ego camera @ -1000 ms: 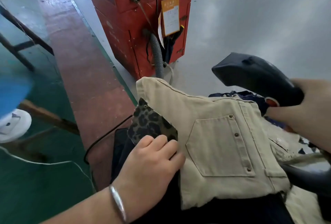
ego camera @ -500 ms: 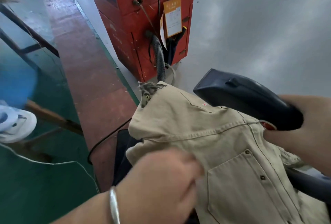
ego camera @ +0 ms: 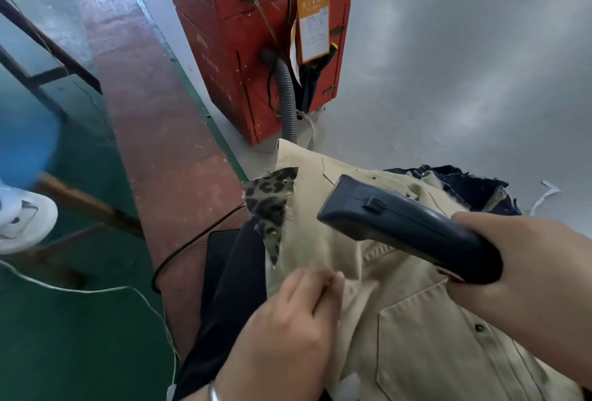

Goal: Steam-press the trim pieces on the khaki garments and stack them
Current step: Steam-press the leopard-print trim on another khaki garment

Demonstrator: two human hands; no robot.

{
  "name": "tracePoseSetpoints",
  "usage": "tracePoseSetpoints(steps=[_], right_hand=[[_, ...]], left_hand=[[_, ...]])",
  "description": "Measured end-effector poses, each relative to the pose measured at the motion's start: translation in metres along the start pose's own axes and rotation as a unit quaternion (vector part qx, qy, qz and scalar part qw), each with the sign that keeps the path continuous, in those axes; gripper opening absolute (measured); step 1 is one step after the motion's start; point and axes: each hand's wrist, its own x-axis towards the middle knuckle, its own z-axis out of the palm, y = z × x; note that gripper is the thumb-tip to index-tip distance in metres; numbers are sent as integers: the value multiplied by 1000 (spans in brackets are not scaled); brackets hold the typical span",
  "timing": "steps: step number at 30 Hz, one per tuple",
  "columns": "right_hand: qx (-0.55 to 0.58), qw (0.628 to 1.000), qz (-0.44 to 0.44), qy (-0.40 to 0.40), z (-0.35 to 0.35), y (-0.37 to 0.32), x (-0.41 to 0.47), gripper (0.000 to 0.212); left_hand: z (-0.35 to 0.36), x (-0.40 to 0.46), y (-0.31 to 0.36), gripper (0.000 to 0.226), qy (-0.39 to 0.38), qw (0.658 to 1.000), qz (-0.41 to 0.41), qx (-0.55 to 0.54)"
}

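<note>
Leopard-print trim piece (ego camera: 270, 208) sits at the left edge of the top khaki garment (ego camera: 400, 320), which lies across dark fabric (ego camera: 230, 288) on the work surface, near the red machine (ego camera: 256, 32). Right hand (ego camera: 528, 279) clenched round the steam iron (ego camera: 407, 227), nose held above the khaki, just right of the trim, not touching it by the look. Left hand (ego camera: 288, 320) lies on the khaki below the trim, fingers bent, blurred; pinching cloth or just pressing, cannot tell. Step looks like: flatten trim, then press. To do it well: pull the khaki taut so the frayed trim lies flat, set the iron squarely on the trim, keep left fingers away from the steam. Dark hose (ego camera: 286, 96) and cable (ego camera: 192, 240) are behind, out of the way.
</note>
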Motion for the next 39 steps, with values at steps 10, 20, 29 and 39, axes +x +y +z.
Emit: tracePoseSetpoints(steps=[10,20,29,39], right_hand=[[48,998,-2,44,4,-3,9,37],[-2,1000,10,-25,-6,-36,3,40],[-16,999,31,-34,3,-57,41,15],[64,997,22,25,-27,-26,77,31]], left_hand=[[-12,-29,-27,49,-28,998,-39,31],[16,-17,-12,37,-16,997,-3,82],[21,-20,-13,41,-28,998,-15,61],[12,-30,-24,38,-1,1000,13,20]])
